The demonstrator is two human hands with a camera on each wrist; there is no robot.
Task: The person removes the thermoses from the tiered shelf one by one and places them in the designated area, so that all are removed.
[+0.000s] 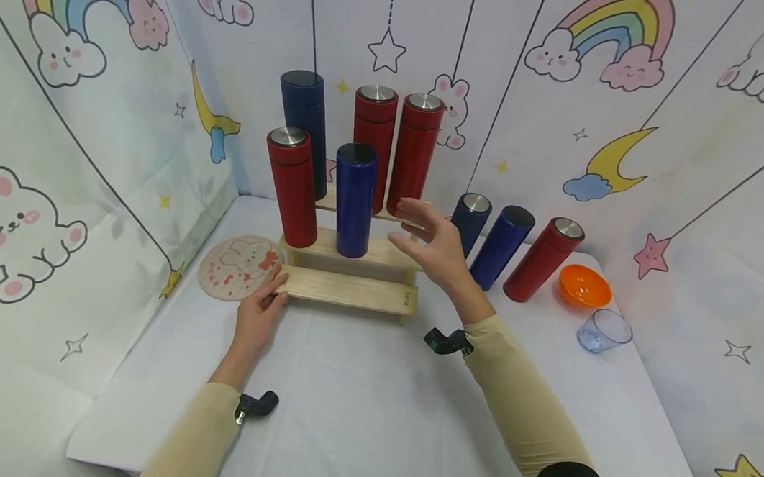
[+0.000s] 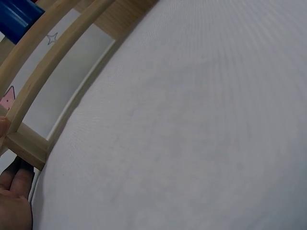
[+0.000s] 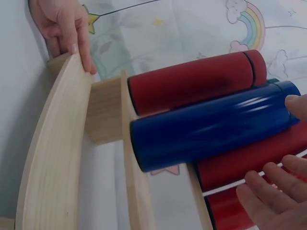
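A stepped wooden rack stands on the table. My left hand grips the left end of its lowest step, with the thumb near the top and fingers against the end piece. On the middle step stand a red thermos flask and a glossy blue flask, both upright. My right hand, fingers spread and slightly bent, is just right of the blue flask and holds nothing. In the right wrist view its thumb overlaps the blue flask's top. The top step carries a dark blue flask and two red flasks.
Right of the rack stand a dark blue flask, a blue flask and a red flask. Farther right are an orange bowl and a clear glass. A round bunny-print mat lies left of the rack. Patterned cloth walls enclose the table.
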